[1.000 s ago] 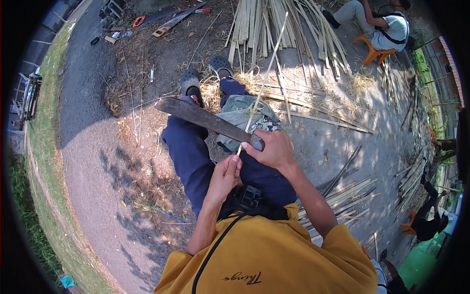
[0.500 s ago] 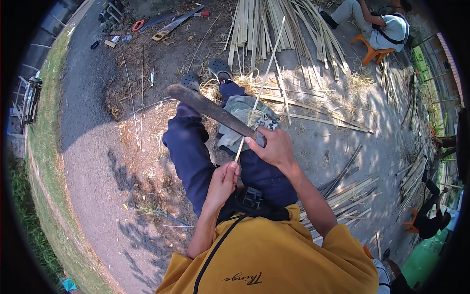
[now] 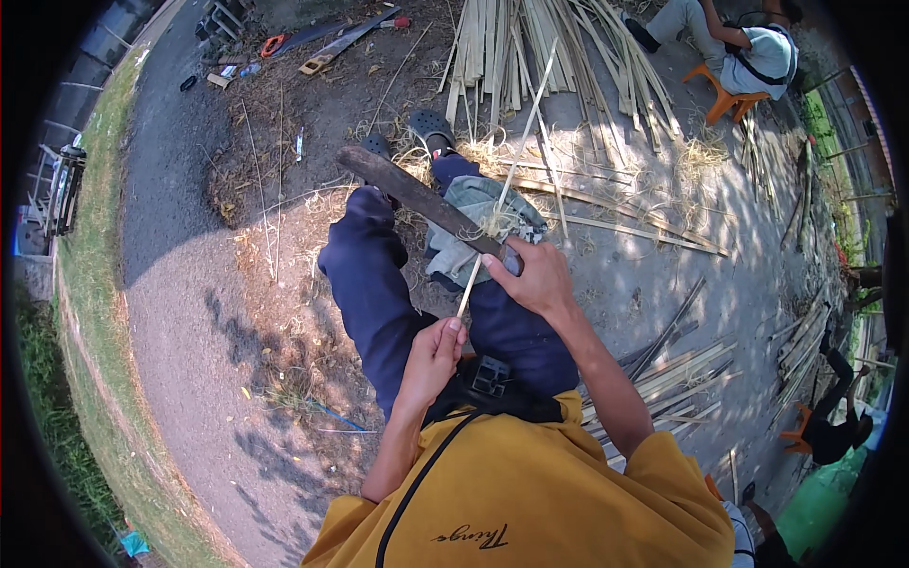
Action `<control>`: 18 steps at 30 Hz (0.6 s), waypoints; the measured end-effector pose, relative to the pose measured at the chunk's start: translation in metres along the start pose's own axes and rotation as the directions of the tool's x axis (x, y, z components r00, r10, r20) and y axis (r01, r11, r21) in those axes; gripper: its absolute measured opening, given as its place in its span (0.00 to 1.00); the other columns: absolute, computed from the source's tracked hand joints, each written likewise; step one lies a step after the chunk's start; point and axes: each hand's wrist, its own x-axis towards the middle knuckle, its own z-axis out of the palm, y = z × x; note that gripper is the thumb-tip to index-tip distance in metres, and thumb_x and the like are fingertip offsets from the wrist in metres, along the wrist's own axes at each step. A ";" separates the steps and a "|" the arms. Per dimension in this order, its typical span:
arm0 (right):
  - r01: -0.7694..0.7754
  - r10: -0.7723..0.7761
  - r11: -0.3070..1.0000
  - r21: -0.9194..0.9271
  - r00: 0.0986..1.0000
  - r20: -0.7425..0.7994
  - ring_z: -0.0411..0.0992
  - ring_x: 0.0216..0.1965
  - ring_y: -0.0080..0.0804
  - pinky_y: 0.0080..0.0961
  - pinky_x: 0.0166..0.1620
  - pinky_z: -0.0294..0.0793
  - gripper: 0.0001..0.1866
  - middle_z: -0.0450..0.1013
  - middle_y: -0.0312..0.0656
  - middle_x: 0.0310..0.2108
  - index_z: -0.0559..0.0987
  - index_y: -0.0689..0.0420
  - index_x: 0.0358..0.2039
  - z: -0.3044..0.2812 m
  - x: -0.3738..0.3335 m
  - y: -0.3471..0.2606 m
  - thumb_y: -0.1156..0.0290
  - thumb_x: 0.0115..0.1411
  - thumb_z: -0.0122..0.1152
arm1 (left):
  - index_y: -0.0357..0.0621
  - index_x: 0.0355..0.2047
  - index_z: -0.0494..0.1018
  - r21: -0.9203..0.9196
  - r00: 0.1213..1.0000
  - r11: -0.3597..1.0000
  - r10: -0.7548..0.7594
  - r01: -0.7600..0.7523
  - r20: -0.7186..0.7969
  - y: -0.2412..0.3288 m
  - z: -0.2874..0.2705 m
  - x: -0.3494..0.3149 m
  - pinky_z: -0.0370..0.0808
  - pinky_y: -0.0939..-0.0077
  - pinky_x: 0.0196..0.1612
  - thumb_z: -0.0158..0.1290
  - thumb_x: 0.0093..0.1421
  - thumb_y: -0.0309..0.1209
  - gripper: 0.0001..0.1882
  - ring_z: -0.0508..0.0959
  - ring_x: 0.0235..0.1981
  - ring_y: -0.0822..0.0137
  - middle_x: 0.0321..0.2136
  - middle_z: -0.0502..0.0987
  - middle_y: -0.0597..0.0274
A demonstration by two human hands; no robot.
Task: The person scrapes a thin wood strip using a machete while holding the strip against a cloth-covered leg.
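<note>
My right hand [image 3: 538, 276] is closed on the handle end of a machete [image 3: 407, 189], whose long dark blade slants to the far left over my legs. Below the blade, my left hand [image 3: 436, 355] pinches the near end of a thin, pale bamboo strip [image 3: 526, 128]. The strip passes at the blade, close to my right thumb, and runs on to the far right. Under them a grey-green cloth [image 3: 450, 248] lies over my right leg, with curled shavings [image 3: 497, 223] on it. My right fingers partly hide the handle.
A large pile of split strips [image 3: 511, 57] lies ahead, with more strips [image 3: 677, 383] at my right. Handsaws [image 3: 346, 45] rest on the ground at the far left. One person sits on an orange stool [image 3: 724, 95] at the far right; another is at the right edge.
My right hand and the machete have moved slightly forward and to the right along the strip. My left hand stays nearly in place, still pinching the strip's near end.
</note>
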 end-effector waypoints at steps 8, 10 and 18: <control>0.120 -0.123 0.990 -0.069 0.992 -0.033 0.78 0.22 0.55 0.47 0.29 0.75 0.26 0.73 0.50 0.15 0.85 0.56 0.31 0.007 -0.005 -0.002 0.41 0.60 0.69 | 0.41 0.31 0.71 0.195 0.993 0.977 0.101 -0.088 -0.061 0.004 -0.007 0.014 0.61 0.77 0.26 0.44 0.81 0.38 0.20 0.63 0.22 0.79 0.20 0.66 0.72; 0.101 -0.103 0.994 -0.043 0.993 -0.053 0.78 0.22 0.55 0.47 0.29 0.75 0.26 0.73 0.50 0.15 0.85 0.56 0.32 0.006 0.001 0.004 0.41 0.60 0.69 | 0.40 0.30 0.71 0.265 0.989 0.960 0.117 -0.089 -0.090 -0.008 -0.009 -0.002 0.62 0.76 0.27 0.44 0.81 0.37 0.21 0.64 0.22 0.78 0.19 0.66 0.70; 0.131 -0.131 0.991 -0.035 0.991 0.016 0.78 0.23 0.56 0.47 0.30 0.75 0.26 0.73 0.48 0.15 0.84 0.55 0.32 0.007 -0.011 -0.009 0.41 0.60 0.69 | 0.37 0.31 0.72 0.393 0.962 0.900 0.250 -0.188 -0.113 0.005 -0.003 0.005 0.65 0.70 0.26 0.46 0.79 0.34 0.18 0.67 0.19 0.70 0.17 0.68 0.61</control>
